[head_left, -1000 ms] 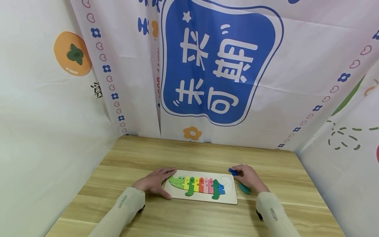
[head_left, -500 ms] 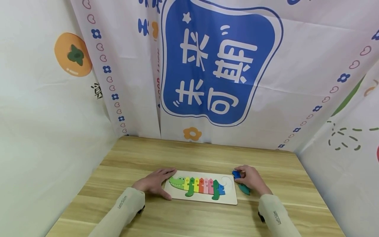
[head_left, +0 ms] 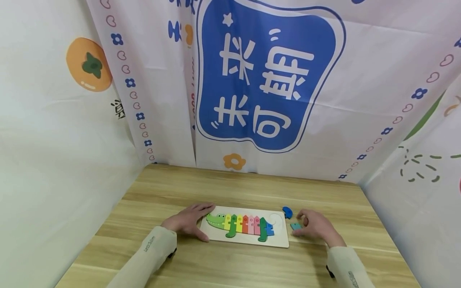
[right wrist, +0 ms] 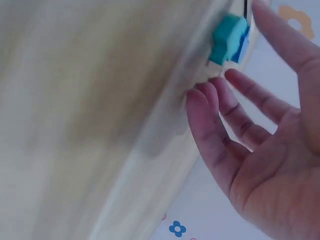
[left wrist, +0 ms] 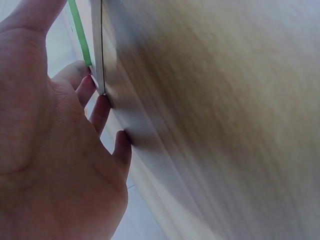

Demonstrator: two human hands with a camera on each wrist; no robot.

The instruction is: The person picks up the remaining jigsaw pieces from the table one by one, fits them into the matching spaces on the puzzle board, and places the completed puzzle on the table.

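Observation:
In the head view, a pale wooden puzzle board (head_left: pixel 248 239) carries a crocodile of coloured pieces, with a green head (head_left: pixel 215 222) at left. My left hand (head_left: pixel 189 221) spans the board's left end, fingers at the far corner and thumb at the near one. In the left wrist view its fingertips rest at the board's edge (left wrist: pixel 98 50). My right hand (head_left: pixel 318 226) is right of the board, thumb and fingers spread around a teal puzzle piece (head_left: pixel 296 226). The right wrist view has this teal piece (right wrist: pixel 229 39) between thumb and fingertips, not gripped. A blue puzzle piece (head_left: pixel 287 212) lies just beyond.
A curled tail outline (head_left: pixel 278 220) shows at the board's right end, beside a blue piece (head_left: pixel 269 229) set in the board. The wooden table (head_left: pixel 230 268) is bounded by printed cloth walls (head_left: pixel 173 148) at the back and both sides.
The right hand has let go of the blue piece, which now lies by the board's upper right corner. The hand has moved right and nearer, to the teal piece. The left hand has stayed still.

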